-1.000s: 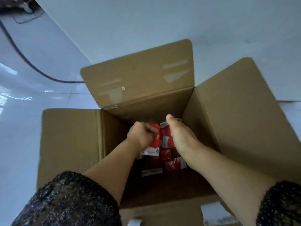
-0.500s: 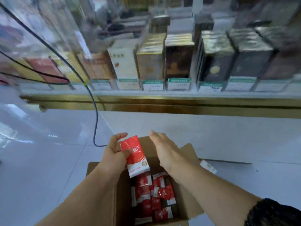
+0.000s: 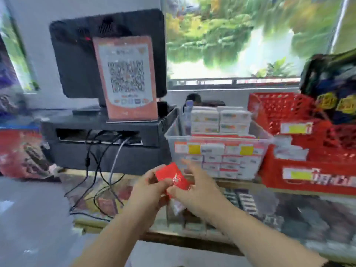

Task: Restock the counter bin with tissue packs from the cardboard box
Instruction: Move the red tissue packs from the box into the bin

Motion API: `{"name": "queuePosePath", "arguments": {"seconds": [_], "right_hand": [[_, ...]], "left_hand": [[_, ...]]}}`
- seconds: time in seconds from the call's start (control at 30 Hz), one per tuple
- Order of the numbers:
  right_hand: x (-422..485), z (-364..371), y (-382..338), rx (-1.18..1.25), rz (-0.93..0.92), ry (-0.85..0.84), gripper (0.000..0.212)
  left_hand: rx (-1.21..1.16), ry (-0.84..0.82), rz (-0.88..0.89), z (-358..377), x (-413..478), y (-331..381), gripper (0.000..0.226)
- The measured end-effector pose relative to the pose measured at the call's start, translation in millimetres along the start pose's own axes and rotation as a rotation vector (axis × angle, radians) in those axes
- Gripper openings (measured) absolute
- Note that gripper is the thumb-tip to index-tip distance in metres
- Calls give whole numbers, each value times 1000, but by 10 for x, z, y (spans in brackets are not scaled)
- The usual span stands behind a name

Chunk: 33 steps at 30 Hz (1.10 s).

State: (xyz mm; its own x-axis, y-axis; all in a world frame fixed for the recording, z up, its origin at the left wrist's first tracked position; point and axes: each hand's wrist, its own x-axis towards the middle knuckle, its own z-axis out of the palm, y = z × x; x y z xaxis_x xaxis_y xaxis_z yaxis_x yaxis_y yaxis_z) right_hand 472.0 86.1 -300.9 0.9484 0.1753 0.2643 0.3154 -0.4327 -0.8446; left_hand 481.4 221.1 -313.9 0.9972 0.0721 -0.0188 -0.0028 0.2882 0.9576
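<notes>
Glossy red rectangular tissue pack pinched by left hand, right hand; clear bin behind

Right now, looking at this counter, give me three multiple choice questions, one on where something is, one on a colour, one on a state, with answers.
1. Where does the clear bin stand against the red crate?
A. to its left
B. to its right
C. on top of it

2. What colour is the held tissue pack?
A. blue
B. red
C. green

3. What is the state of that pack?
A. lying in the bin
B. held by the left hand and right hand in front of the bin
C. lying on the floor

Answers:
1 A, the crate sits at the bin's right wall.
2 B, its wrapper is red.
3 B, both hands pinch it short of the bin.
</notes>
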Motion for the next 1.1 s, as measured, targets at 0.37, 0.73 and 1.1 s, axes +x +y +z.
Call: {"name": "queuePosePath", "arguments": {"seconds": [0.37, 0.73, 1.1], "right_hand": [[600, -1220, -1004, -506, -199, 423, 44], [1213, -1850, -76, -931, 387, 354, 46], [1459, -1655, 126, -1139, 580, 302, 44]], "left_hand": [[-9, -145, 103, 1141, 103, 1481, 41], [70, -202, 115, 775, 409, 1784, 19], [109, -178, 87, 485, 769, 1495, 11]]}}
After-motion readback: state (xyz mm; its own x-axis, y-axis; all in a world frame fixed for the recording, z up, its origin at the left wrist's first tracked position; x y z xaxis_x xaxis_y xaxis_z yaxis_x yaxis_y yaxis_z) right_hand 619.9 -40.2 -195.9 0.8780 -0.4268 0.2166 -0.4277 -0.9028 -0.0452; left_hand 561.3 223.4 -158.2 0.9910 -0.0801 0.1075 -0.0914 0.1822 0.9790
